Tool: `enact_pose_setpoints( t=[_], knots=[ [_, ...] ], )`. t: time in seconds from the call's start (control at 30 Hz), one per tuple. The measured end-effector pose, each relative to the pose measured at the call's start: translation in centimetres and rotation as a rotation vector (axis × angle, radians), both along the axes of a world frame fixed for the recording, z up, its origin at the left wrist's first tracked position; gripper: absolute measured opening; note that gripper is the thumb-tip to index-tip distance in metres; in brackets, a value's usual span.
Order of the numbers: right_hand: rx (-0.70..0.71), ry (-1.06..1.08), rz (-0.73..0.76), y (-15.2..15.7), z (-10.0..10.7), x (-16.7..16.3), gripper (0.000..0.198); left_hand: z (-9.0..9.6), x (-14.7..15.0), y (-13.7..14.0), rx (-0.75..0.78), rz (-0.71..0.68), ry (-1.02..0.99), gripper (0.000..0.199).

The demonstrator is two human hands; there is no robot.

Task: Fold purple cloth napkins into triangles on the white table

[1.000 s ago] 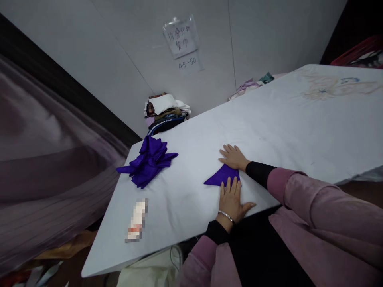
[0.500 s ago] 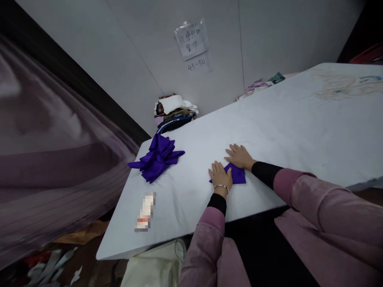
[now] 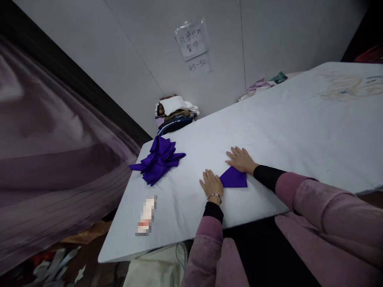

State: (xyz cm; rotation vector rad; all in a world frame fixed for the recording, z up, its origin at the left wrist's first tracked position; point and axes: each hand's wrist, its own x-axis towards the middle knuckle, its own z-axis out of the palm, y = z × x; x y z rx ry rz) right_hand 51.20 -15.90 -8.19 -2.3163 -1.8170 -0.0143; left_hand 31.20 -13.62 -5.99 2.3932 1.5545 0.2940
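A small folded purple cloth [image 3: 233, 178] lies flat on the white-covered table [image 3: 191, 159], with pointed corners toward both sides. My left hand [image 3: 212, 185], a bracelet at its wrist, rests palm down at the cloth's left corner and hides that tip. Its fingers are stretched out. My right hand [image 3: 240, 159] lies flat with spread fingers along the upper edge of the cloth, partly over it. Farther left is a crumpled heap of purple cloth [image 3: 158, 160], apart from both hands.
A pixelated object [image 3: 146, 215] lies near the table's left end. Stacked folded fabrics [image 3: 175, 113] sit behind the table by the wall. Other cloths [image 3: 259, 87] lie along the back edge. A handwritten sign [image 3: 193, 40] hangs on the wall. Mauve drapery [image 3: 54, 159] covers the left side.
My left hand has slid left off the middle of the folded cloth to its left corner, showing more of it. My right hand has barely moved.
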Motion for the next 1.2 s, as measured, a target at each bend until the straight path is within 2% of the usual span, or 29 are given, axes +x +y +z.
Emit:
enact_pose_setpoints(
  t=[0.1,0.23,0.37,0.5,0.63,0.7,0.8,0.97,1.2],
  knots=[
    [-0.016,0.021,0.0,0.1,0.2,0.0,0.069,0.6,0.6,0.4,-0.027,0.02,0.027,0.051],
    [-0.005,0.012,-0.002,-0.1,0.6,-0.2,0.068,1.6,4.2,0.4,0.033,-0.033,0.004,0.05],
    [-0.002,0.016,-0.02,-0.2,0.7,-0.3,0.065,1.2,6.6,0.4,-0.002,-0.055,0.008,0.051],
    [-0.031,0.03,-0.019,-0.1,0.9,0.0,0.064,0.3,6.4,0.6,0.009,-0.064,0.027,0.051],
    [-0.112,0.081,-0.068,0.6,2.3,-0.8,0.067,0.0,6.3,0.7,0.019,-0.066,0.05,0.051],
    [-0.077,0.102,-0.062,1.2,3.2,-2.0,0.066,0.0,6.3,0.8,0.021,-0.071,0.093,0.051],
    [0.022,0.178,0.064,2.0,4.0,-4.1,0.062,0.0,6.2,0.8,0.021,-0.096,0.162,0.053],
    [-0.02,0.408,0.226,2.1,3.5,-4.4,0.064,0.1,6.0,0.7,0.029,-0.109,0.219,0.052],
    [0.011,0.236,0.187,2.4,2.0,-2.2,0.068,0.1,6.1,0.8,0.006,-0.071,0.224,0.053]
  ],
)
